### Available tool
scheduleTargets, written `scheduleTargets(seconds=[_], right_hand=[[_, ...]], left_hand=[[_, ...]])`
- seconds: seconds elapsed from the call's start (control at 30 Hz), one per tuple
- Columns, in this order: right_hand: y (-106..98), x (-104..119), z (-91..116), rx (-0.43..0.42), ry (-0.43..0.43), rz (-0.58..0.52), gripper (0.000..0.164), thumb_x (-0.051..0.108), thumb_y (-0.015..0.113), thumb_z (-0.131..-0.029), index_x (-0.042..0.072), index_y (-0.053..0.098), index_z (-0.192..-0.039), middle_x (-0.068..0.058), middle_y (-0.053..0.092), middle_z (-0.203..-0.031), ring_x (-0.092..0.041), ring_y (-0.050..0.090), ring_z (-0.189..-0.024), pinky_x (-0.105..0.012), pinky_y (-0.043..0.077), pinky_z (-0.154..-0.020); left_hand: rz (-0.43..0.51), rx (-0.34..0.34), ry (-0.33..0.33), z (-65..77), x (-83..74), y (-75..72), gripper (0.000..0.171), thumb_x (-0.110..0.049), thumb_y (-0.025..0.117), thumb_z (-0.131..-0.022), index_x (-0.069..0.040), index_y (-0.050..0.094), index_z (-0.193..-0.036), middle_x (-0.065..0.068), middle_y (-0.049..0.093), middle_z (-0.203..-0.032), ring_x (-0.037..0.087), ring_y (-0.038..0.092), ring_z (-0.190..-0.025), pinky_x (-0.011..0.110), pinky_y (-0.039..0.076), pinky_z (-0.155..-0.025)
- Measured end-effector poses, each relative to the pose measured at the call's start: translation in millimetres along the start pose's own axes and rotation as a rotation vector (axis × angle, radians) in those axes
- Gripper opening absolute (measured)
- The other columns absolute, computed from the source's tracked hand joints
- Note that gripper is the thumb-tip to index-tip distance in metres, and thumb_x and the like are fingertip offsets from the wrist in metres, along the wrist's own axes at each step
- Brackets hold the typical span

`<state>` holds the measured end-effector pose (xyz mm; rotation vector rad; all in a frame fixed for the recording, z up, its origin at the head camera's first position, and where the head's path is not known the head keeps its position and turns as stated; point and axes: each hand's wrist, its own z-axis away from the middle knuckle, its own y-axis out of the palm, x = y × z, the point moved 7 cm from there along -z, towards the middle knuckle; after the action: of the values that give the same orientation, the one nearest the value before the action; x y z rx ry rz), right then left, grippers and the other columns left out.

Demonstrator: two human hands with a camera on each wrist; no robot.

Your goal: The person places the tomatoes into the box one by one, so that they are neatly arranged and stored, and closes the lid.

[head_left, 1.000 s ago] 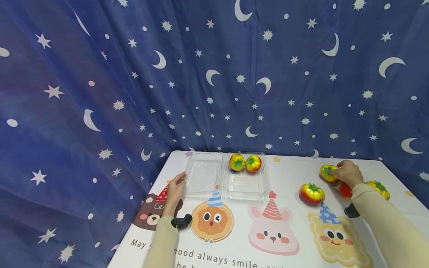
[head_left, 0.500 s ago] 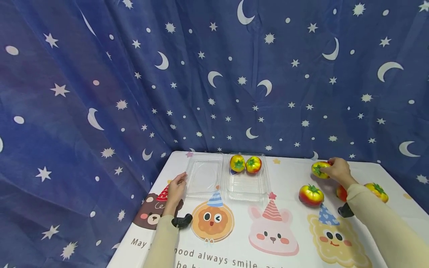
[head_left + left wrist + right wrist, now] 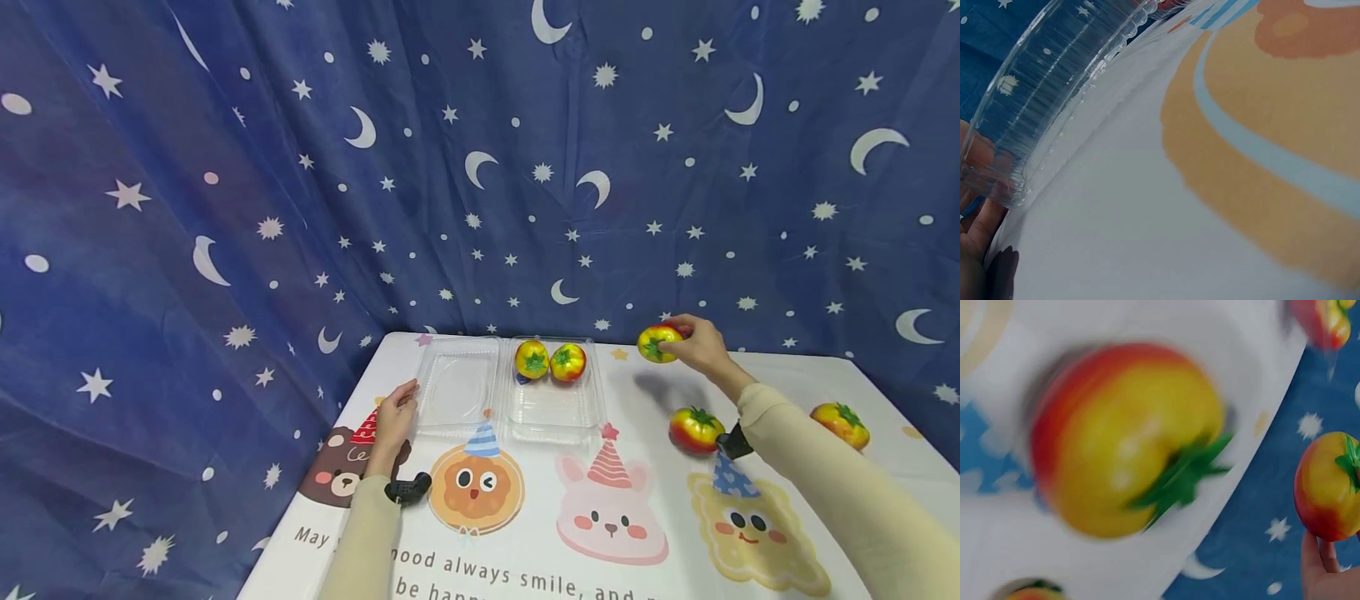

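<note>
In the head view my right hand [image 3: 701, 346] grips a yellow-and-red toy tomato [image 3: 658, 343] with green leaves, raised above the back of the table. Fingers support that tomato [image 3: 1322, 487] at the right edge of the right wrist view. My left hand [image 3: 395, 421] holds the left edge of the hinged clear plastic box [image 3: 551, 412], at its lid [image 3: 457, 387]. Through the clear wall [image 3: 1041, 87], fingers [image 3: 979, 150] show in the left wrist view. Two tomatoes sit side by side at the back of the box's right half: one left [image 3: 532, 360], one right [image 3: 567, 363].
On the table, one tomato [image 3: 696, 431] lies below my right wrist and another [image 3: 842, 425] beyond the forearm. A printed white cloth [image 3: 525, 500] covers the table. A blue curtain [image 3: 450, 167] with moons and stars hangs right behind it.
My right hand has lifted its tomato off the table and moved left with it. The red tomato beside it is now hidden behind the forearm. My left hand stays at the lid.
</note>
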<state>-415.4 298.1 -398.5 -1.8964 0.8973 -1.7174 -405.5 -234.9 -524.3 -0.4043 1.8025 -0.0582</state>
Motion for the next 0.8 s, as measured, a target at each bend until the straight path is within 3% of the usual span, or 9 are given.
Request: scheduleTargets(seconds=[0.33, 0.63, 0.8], right_hand=[[37, 46, -4, 0.095, -0.097, -0.083, 0.055, 0.010, 0.071, -0.087, -0.013, 0.049, -0.133, -0.034, 0.053, -0.127, -0.044, 0.054, -0.109, -0.048, 0.051, -0.091], [71, 65, -3, 0.210, -0.134, -0.110, 0.054, 0.010, 0.072, -0.087, -0.011, 0.051, -0.131, -0.030, 0.054, -0.128, -0.042, 0.056, -0.110, -0.043, 0.053, -0.091], [89, 75, -2, 0.255, -0.146, -0.102, 0.053, 0.012, 0.073, -0.086, -0.011, 0.053, -0.130, -0.030, 0.055, -0.128, -0.041, 0.055, -0.112, -0.046, 0.050, -0.095]], left_hand=[[-0.015, -0.001, 0.000, -0.6, 0.8, 0.2, 0.040, 0.002, 0.052, -0.094, 0.005, 0.059, -0.133, 0.020, 0.062, -0.130, 0.035, 0.057, -0.117, 0.047, 0.042, -0.101], [-0.037, 0.002, -0.051, 2.9, 2.3, 1.3, 0.041, 0.000, 0.051, -0.095, 0.001, 0.058, -0.135, 0.017, 0.060, -0.133, 0.033, 0.054, -0.121, 0.047, 0.042, -0.104], [-0.031, -0.004, -0.042, 2.4, 0.6, 1.0, 0.041, 0.001, 0.052, -0.094, 0.000, 0.059, -0.135, 0.017, 0.061, -0.133, 0.033, 0.055, -0.121, 0.046, 0.042, -0.104]])
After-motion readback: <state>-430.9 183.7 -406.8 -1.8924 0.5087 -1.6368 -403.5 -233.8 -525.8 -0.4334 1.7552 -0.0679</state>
